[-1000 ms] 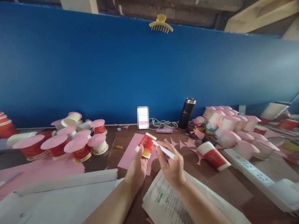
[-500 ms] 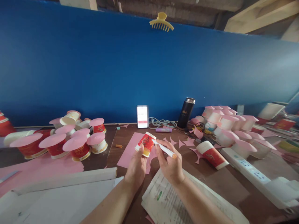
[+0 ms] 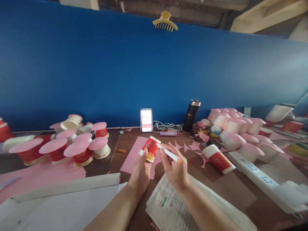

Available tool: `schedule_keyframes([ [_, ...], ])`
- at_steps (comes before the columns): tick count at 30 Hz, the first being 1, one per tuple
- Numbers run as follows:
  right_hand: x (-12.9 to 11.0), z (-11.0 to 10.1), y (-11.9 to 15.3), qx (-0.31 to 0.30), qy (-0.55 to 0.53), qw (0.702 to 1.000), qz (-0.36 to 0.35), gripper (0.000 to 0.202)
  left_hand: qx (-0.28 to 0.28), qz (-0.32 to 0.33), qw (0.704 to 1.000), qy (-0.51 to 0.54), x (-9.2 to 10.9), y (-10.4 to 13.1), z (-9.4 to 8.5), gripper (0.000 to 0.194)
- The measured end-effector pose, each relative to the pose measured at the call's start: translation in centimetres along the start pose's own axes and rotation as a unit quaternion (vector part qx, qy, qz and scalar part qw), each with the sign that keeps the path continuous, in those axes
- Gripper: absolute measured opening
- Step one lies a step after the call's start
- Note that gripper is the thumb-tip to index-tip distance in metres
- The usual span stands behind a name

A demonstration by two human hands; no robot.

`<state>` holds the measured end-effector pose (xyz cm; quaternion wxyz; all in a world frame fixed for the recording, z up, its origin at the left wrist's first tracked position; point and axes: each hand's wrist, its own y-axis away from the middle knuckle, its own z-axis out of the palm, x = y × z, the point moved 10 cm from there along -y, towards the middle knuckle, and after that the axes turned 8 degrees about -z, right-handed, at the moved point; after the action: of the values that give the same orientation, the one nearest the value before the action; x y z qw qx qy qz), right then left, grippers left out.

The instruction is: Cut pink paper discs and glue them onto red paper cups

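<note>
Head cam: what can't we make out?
Head view: phone screen, pixelated.
Head view: far side of held cup, turned away; left hand covers part.
Head view: text on printed pages, too small, partly behind right forearm.
Head view: red stack, cut by left edge.

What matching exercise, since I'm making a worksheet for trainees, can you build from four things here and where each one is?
1. Yellow claw clip
2. White pen
3. Black flask
4. Small red cup

A. Held in the right hand
B. Standing on the table
C. Held in the left hand
D. At the top edge of the blue wall

Pairs: 1-D, 2-A, 3-B, 4-C
</note>
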<state>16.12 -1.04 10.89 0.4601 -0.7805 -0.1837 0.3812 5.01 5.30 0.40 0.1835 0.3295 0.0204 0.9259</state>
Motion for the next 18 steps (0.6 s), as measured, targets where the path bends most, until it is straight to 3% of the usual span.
schedule_keyframes([
  [11, -0.06, -0.04, -0.09, -0.001, -0.003, 1.000, 0.006, 0.020, -0.036, -0.002, 0.999, 0.000, -0.03, 0.05, 0.75, 0.037],
  [18, -0.02, -0.04, -0.03, -0.006, 0.006, 1.000, 0.007, 0.021, -0.028, 0.012, 0.999, -0.018, 0.30, 0.27, 0.79, 0.039],
])
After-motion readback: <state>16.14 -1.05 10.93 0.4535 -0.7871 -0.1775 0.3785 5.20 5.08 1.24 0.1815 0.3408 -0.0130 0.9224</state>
